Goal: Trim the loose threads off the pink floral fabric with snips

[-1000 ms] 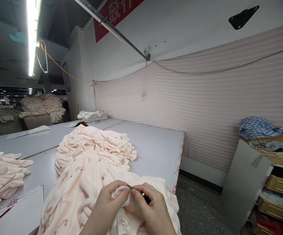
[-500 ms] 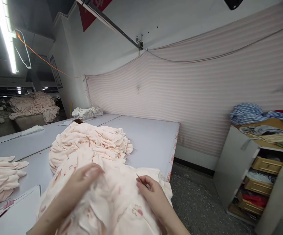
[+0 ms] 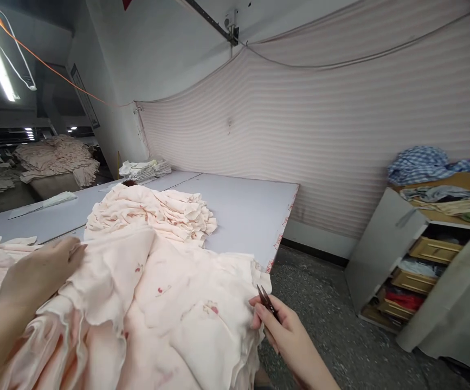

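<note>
The right hand at five o'clock pinched thread snips against the pink garment, whose points could snag cloth, while the left hand at nine o'clock lay loosely open on it.

striped curtain – back wall | cabinet – right | folded stack – far table

At lower left of the frame the left hand lay on the pale pink cloth spread over the desk, while at lower right the right hand pinched small snips against the cloth's edge.
</note>
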A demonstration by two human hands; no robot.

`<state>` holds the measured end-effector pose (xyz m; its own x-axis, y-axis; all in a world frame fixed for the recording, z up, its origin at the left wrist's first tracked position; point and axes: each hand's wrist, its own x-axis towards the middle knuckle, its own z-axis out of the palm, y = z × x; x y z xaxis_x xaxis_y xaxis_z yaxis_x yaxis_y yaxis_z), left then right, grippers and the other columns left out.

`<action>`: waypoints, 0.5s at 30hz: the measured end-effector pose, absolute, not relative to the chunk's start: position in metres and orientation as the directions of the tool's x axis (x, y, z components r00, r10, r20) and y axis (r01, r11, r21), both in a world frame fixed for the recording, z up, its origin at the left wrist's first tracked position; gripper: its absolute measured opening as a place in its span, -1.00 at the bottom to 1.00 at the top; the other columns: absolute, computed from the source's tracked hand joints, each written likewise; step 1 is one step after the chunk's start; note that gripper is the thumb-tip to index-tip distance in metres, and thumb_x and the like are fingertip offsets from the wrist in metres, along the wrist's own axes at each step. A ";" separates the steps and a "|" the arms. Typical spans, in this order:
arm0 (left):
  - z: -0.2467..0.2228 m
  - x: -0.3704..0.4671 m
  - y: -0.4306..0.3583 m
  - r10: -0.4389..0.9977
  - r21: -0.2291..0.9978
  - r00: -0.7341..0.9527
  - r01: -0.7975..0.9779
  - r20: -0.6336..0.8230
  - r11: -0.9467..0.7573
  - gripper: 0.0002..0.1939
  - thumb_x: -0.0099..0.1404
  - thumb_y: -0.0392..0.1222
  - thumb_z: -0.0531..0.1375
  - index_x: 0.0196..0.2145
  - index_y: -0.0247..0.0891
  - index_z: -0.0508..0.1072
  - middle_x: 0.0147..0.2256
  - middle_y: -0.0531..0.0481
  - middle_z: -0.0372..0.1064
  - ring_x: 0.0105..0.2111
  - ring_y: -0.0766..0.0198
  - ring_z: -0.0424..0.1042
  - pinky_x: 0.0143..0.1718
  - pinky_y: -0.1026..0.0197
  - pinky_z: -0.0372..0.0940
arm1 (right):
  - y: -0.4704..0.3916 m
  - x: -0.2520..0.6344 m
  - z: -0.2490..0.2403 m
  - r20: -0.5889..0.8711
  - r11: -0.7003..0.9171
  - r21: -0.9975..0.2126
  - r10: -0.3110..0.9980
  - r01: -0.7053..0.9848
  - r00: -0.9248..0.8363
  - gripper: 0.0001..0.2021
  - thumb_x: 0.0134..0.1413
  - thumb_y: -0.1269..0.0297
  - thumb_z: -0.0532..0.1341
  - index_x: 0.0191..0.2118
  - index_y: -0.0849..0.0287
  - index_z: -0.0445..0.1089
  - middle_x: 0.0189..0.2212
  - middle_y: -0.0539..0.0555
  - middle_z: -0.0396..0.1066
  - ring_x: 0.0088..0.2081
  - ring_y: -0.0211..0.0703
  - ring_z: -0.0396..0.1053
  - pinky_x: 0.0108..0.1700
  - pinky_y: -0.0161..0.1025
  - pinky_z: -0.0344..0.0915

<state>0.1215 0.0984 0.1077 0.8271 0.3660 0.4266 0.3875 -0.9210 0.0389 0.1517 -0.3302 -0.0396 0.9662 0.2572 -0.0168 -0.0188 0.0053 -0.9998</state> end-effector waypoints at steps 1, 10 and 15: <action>0.098 0.117 0.112 0.388 -0.021 0.830 0.432 0.402 -0.902 -0.66 0.35 -0.04 -0.13 -0.36 -0.24 0.32 -0.33 -0.16 0.32 -0.25 -0.20 0.39 -0.20 -0.24 0.23 | -0.332 0.149 -0.042 -0.027 0.009 -0.999 0.269 -0.031 0.963 -0.63 0.14 -0.05 0.12 -0.21 0.20 0.35 -0.50 -0.03 0.36 -0.68 -0.40 -0.01 -0.66 -0.38 -0.05; 0.063 0.103 0.084 0.312 -0.080 0.823 0.393 0.474 -0.916 -0.60 0.33 -0.30 -0.11 0.02 -0.42 0.36 0.19 -0.46 0.12 0.18 -0.37 0.10 0.06 -0.44 0.00 | -0.357 0.151 -0.063 -0.089 0.037 -0.995 0.103 -0.093 0.991 -0.57 0.06 -0.14 0.15 -0.19 0.16 0.33 -0.41 0.02 0.45 -0.70 -0.42 0.02 -0.64 -0.37 0.00; 0.051 0.136 -0.099 -0.149 0.058 0.925 -0.181 0.350 -0.982 -0.74 0.35 -0.11 -0.01 -0.06 -0.06 0.36 0.01 0.07 0.36 -0.10 0.36 0.42 -0.12 0.40 0.32 | -0.342 0.159 -0.077 -0.100 0.241 -0.963 0.091 -0.120 0.991 -0.55 -0.03 -0.17 0.22 -0.30 0.19 0.36 -0.38 0.07 0.50 -0.77 -0.49 -0.01 -0.69 -0.40 -0.10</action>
<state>0.1355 -0.0995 0.0512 0.9249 -0.1494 0.3495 -0.1806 -0.9818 0.0583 0.1591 -0.3422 -0.0774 0.9908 0.0914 -0.1003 -0.1197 0.2406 -0.9632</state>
